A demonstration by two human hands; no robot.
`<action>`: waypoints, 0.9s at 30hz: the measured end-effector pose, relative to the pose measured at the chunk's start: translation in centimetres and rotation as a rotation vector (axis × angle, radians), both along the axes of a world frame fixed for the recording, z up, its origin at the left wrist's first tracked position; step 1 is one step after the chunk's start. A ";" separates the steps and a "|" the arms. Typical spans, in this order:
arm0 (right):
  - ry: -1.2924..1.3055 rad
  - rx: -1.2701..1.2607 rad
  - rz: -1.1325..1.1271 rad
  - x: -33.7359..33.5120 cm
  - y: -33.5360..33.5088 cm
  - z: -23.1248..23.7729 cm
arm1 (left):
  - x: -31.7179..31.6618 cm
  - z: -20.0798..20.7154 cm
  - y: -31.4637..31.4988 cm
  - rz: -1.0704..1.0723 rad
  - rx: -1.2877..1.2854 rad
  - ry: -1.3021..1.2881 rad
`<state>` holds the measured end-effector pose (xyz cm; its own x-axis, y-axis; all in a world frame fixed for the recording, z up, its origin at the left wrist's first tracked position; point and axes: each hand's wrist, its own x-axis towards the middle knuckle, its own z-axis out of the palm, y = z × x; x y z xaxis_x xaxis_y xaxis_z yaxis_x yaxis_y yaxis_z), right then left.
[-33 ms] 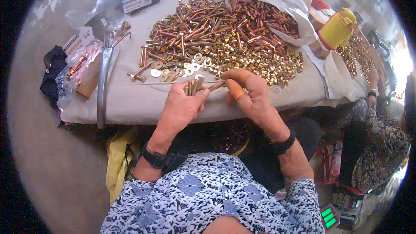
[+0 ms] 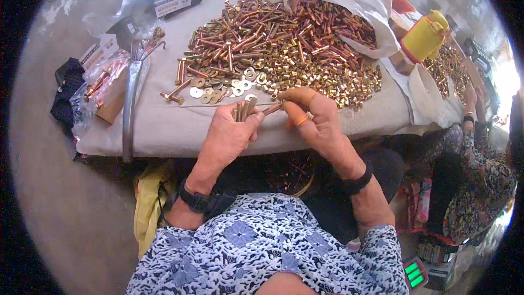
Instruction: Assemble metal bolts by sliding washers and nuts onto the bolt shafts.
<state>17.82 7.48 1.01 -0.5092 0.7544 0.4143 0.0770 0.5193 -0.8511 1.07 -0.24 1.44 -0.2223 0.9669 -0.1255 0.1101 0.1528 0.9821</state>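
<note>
My left hand [image 2: 226, 134] is closed round a bunch of metal bolts [image 2: 245, 109], their ends poking up above the fingers. One more coppery bolt [image 2: 271, 109] sticks out sideways from it toward my right hand [image 2: 316, 117]. Orange finger covers sit on the right thumb and a finger, which pinch the far end of this bolt; the fingers partly hide that end. Just beyond the hands lie flat round washers [image 2: 218, 90], a heap of short brass-coloured sleeves or nuts [image 2: 338, 79] and a large pile of long bolts [image 2: 240, 35].
A white plastic sack [image 2: 349, 0] spills bolts at the back. On the left, a curved metal bar [image 2: 131, 109] crosses the table edge beside plastic bags [image 2: 109, 76] of bolts. At right stand a yellow jug [image 2: 424, 35] and a second heap of bolts [image 2: 447, 68], near another person's arm [image 2: 470, 104].
</note>
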 end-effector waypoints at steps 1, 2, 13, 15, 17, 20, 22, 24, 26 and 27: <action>-0.012 0.118 0.002 0.0 0.2 -0.3 | 0.1 0.1 0.0 0.006 -0.011 0.011; 0.022 0.035 -0.001 0.0 0.3 -0.6 | 0.1 0.2 0.0 0.009 -0.016 0.014; 0.048 -0.056 -0.032 0.1 0.1 -0.6 | 0.0 0.0 -0.1 0.002 0.002 0.019; -0.023 -0.036 -0.043 0.1 0.0 -0.5 | 0.0 -0.3 0.0 0.001 0.018 0.013; -0.057 -0.010 -0.045 0.3 0.0 -0.5 | 0.0 -0.4 0.0 -0.001 0.028 0.013; -0.072 0.120 -0.040 0.3 0.3 -0.8 | 0.1 -0.5 0.0 -0.003 0.036 0.022; -0.058 0.181 -0.021 0.2 0.3 -0.6 | 0.1 -0.4 0.0 -0.003 0.040 0.026; -0.057 0.149 -0.036 0.3 0.3 -0.7 | 0.2 0.0 -0.1 0.015 0.011 0.040; -0.059 0.155 -0.038 0.3 0.4 -0.7 | 0.3 0.0 -0.2 0.023 0.001 0.051; -0.062 0.176 -0.032 0.4 0.5 -0.4 | 0.2 -0.1 -0.2 0.023 0.006 0.055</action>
<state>18.23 7.98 0.56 -0.5145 0.6890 0.5104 0.1451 0.6566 -0.7402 1.29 -0.41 1.32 -0.2511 0.9621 -0.1066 0.1602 0.1499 0.9756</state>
